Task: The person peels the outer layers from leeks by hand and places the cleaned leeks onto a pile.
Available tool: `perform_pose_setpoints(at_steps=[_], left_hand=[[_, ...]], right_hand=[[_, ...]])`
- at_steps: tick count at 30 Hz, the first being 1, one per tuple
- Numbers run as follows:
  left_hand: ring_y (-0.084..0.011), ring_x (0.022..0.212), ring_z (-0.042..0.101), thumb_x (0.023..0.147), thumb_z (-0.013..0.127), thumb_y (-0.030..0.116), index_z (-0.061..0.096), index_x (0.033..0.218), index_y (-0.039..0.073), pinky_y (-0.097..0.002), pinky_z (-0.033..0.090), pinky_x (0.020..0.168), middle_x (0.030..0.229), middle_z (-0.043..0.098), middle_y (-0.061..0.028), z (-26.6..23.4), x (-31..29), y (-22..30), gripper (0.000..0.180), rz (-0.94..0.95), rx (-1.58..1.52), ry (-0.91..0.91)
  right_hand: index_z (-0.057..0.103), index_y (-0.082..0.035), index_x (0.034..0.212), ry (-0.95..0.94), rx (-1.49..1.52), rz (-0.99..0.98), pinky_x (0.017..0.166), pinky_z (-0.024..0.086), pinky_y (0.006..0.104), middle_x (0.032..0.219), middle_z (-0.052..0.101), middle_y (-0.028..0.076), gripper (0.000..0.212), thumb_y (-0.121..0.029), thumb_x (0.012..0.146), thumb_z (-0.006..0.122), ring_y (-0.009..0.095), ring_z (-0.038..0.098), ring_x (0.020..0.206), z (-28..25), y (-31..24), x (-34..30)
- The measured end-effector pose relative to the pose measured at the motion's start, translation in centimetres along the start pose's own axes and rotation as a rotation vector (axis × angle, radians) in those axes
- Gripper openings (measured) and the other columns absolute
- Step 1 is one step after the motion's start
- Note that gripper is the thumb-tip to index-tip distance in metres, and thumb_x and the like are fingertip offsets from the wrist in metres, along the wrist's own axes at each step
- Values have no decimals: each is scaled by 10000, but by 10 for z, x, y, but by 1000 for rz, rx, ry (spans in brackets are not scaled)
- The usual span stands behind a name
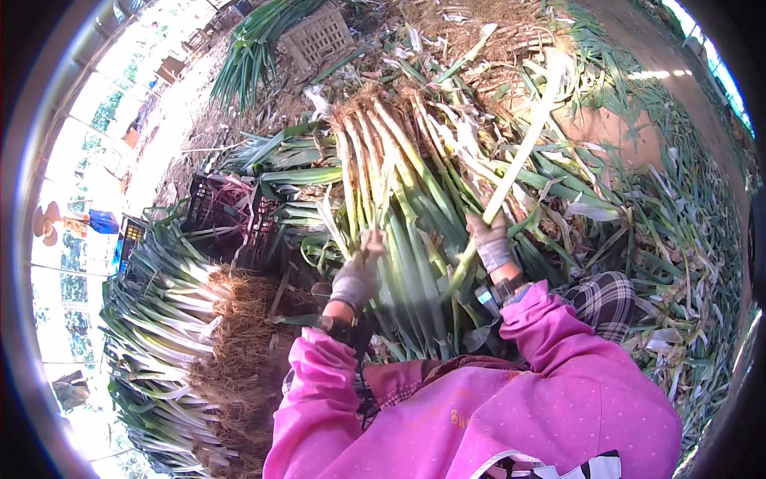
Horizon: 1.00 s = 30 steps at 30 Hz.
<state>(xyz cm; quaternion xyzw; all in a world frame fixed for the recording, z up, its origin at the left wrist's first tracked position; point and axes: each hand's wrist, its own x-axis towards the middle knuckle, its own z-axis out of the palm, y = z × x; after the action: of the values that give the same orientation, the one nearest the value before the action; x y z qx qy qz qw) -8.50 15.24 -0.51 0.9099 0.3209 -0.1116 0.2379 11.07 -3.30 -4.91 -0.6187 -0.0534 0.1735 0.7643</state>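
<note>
My right hand, in a pale work glove, is closed around a leek. Its pale root end points up and away to the right, and its lower part runs down past my wrist. Over the left side of a pile of untrimmed leeks is my left hand, also gloved. Motion smears its fingers, so whether they grip anything cannot be made out. The pile lies in front of me, brown-skinned root ends away and green leaves toward my lap.
Cleaned white leeks with bushy roots are stacked at the left. Behind them stands a dark plastic crate with reddish strands. A pale crate and a green leaf bundle lie at the back. Leaf scraps cover the right side.
</note>
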Motion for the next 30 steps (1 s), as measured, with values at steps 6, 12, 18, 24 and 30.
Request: perform_pose_setpoints(at_steps=[6, 12, 18, 24, 30], left_hand=[[-352, 870, 546, 636, 583, 177, 410, 1156, 142, -418, 447, 733, 974, 524, -184, -8, -19, 1, 549, 54, -29, -163], [-367, 858, 551, 658, 576, 168, 401, 1180, 56, -412, 445, 716, 910, 568, -216, -17, 1, -10, 561, 44, -16, -267], [-373, 840, 551, 685, 570, 168, 398, 1158, 58, -425, 442, 706, 932, 563, -216, -6, 31, -44, 515, 34, 55, -177], [-386, 842, 551, 741, 512, 194, 405, 1134, 62, -447, 436, 694, 929, 557, -236, -10, 82, -41, 428, 67, 34, -53], [-349, 836, 529, 711, 484, 137, 371, 1194, 293, -441, 456, 697, 1032, 434, -199, -10, 98, -47, 520, 83, 137, -13]], right_hand=[[497, -83, 831, -172, -77, 396, 376, 411, 271, 564, 542, 43, 237, -25, 648, 636, 139, 499, 417, 50, 19, 2], [556, -63, 814, -268, -422, 297, 527, 458, 265, 662, 571, 48, 205, -27, 629, 634, 122, 543, 593, 94, 107, -23], [563, -28, 849, -154, -774, 129, 665, 469, 355, 773, 597, 192, 291, -171, 606, 636, 331, 585, 713, 118, 129, -2], [500, -31, 1037, -150, -1148, 158, 801, 442, 395, 970, 569, 220, 497, -276, 626, 636, 346, 551, 929, 138, 155, 28], [485, -49, 1063, -294, -1272, 412, 868, 411, 363, 1037, 550, 207, 561, -323, 610, 670, 348, 530, 983, 162, 117, 23]])
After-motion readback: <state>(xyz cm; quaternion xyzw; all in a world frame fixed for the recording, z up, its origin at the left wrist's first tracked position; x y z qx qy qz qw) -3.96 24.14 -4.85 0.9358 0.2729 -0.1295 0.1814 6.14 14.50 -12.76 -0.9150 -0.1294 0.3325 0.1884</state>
